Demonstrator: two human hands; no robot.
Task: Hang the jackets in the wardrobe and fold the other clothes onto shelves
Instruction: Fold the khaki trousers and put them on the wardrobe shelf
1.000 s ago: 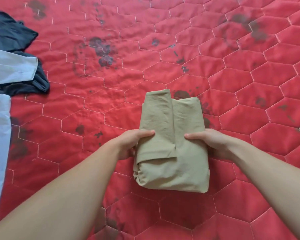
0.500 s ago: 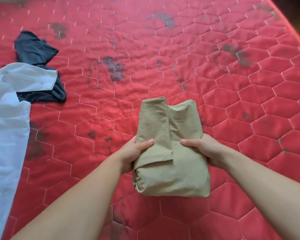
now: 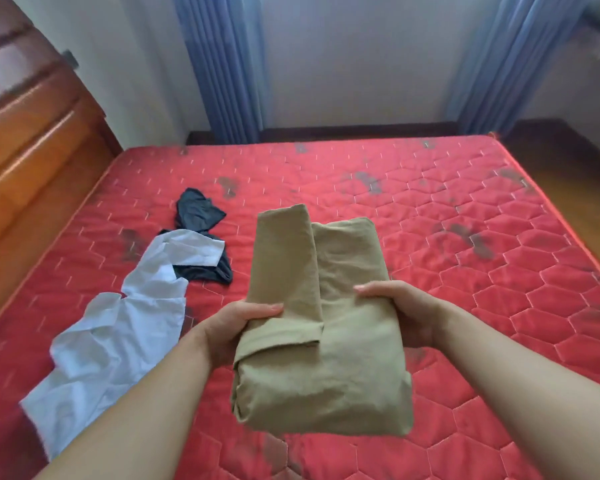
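A folded khaki garment point(image 3: 329, 358) is lifted off the red quilted mattress point(image 3: 482, 299). My left hand point(image 3: 232, 327) grips its left side, thumb on top and fingers underneath. My right hand point(image 3: 406, 313) grips its right side the same way. A white shirt point(image 3: 118, 327) lies spread and crumpled on the left part of the mattress. Its sleeve overlaps a dark crumpled garment point(image 3: 198, 237) lying further back.
A wooden headboard point(image 3: 32, 140) runs along the left edge of the bed. Blue curtains point(image 3: 222, 64) hang on the far wall, more curtains point(image 3: 492, 64) at the right. Wooden floor point(image 3: 575, 174) shows beyond the mattress's right edge.
Both hands have raised the folded khaki garment off the mattress. The view has tilted up, so the far wall, curtains and headboard are now in sight.
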